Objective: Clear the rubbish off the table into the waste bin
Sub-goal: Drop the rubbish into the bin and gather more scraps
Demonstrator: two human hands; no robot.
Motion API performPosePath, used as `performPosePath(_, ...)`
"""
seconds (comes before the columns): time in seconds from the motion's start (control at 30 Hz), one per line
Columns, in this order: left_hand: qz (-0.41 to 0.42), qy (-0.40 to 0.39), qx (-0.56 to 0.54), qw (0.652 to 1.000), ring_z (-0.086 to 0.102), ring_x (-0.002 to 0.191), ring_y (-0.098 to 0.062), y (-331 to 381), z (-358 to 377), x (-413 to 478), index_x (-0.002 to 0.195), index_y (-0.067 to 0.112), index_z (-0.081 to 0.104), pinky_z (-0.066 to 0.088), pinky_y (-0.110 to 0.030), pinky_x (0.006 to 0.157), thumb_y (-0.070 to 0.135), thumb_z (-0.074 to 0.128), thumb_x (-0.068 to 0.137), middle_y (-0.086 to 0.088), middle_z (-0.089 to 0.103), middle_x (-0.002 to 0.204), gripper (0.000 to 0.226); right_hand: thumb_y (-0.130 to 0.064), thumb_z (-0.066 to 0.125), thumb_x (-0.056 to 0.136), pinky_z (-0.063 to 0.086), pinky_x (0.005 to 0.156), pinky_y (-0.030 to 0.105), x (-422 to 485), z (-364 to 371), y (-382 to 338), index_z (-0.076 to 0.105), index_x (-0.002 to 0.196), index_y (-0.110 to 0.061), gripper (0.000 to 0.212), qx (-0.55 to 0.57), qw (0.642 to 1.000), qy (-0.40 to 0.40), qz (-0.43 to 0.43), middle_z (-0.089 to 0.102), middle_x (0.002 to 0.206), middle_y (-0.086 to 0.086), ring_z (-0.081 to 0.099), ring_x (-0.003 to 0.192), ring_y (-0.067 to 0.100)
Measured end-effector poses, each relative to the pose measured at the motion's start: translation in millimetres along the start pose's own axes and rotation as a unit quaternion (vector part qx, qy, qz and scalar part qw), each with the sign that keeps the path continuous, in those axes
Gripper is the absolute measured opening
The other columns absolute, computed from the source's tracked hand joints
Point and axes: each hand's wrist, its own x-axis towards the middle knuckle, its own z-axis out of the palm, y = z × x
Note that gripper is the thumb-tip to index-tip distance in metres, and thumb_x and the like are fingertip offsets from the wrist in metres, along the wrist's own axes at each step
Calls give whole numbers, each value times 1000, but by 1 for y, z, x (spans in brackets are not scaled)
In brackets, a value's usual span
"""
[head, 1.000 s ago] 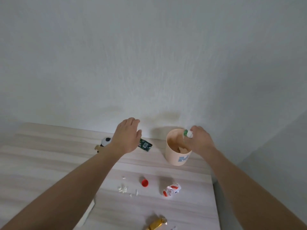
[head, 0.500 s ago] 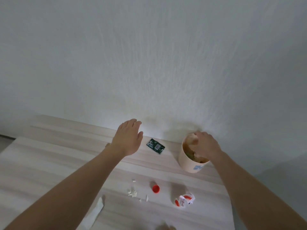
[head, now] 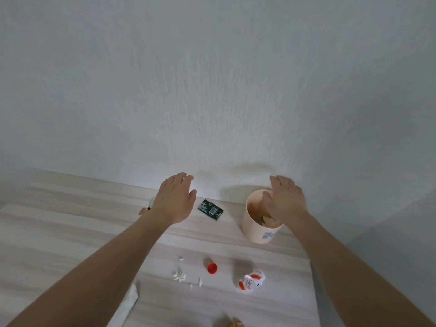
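A small beige waste bin [head: 253, 228] stands at the table's far right with rubbish inside. My right hand [head: 284, 201] hovers flat over its mouth, fingers apart and holding nothing. My left hand [head: 175, 200] hangs open above the table's back edge, just left of a dark green wrapper [head: 210, 209]. Nearer to me lie a red bottle cap [head: 212, 267], a crumpled white-and-red wrapper [head: 250, 281] and several white paper scraps [head: 179, 276]. A gold wrapper [head: 232, 324] shows at the bottom edge.
The light wooden table [head: 59, 232] meets a white wall at the back and ends on the right just past the bin. A white paper strip [head: 126, 305] lies beside my left forearm. A small object [head: 145, 208] peeks out behind my left wrist.
My right hand held a small green-and-white piece over the bin, dipped in, and has now risen open and empty. The view shifted left; my left hand stayed hovering.
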Motion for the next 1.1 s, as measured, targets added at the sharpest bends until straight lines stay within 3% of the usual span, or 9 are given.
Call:
performPosePath(0.63, -59, 32, -10, 998, 44, 124, -32, -10, -44, -123, 136, 12, 43, 35, -45, 106, 34, 40, 96, -10, 47, 137, 45, -34, 39, 93, 32, 101, 40, -111, -50, -47, 45, 132, -12, 45, 50, 997, 47, -26, 50, 134, 7, 42, 125, 27)
performPosePath(0.83, -66, 52, -44, 996, 46, 121, -34, -44, -53, -164, 132, 10, 46, 37, -44, 103, 30, 44, 96, -11, 50, 134, 42, -29, 43, 92, 33, 98, 40, -156, -52, -82, 52, 120, -10, 35, 52, 996, 68, -16, 54, 127, 10, 45, 119, 31)
performPosePath(1.0, -65, 64, -58, 994, 47, 121, -35, -93, -63, -199, 131, 8, 48, 38, -44, 103, 28, 46, 95, -13, 51, 133, 40, -32, 42, 93, 35, 99, 43, -189, -48, -131, 47, 129, -12, 42, 59, 997, 40, 7, 48, 135, 12, 42, 123, 34)
performPosePath(1.1, -58, 62, -57, 995, 47, 122, -35, -124, -69, -219, 132, 8, 47, 37, -45, 104, 29, 45, 95, -13, 51, 134, 42, -32, 40, 93, 37, 95, 43, -205, -44, -164, 47, 123, -9, 39, 58, 998, 37, 10, 51, 129, 13, 44, 118, 32)
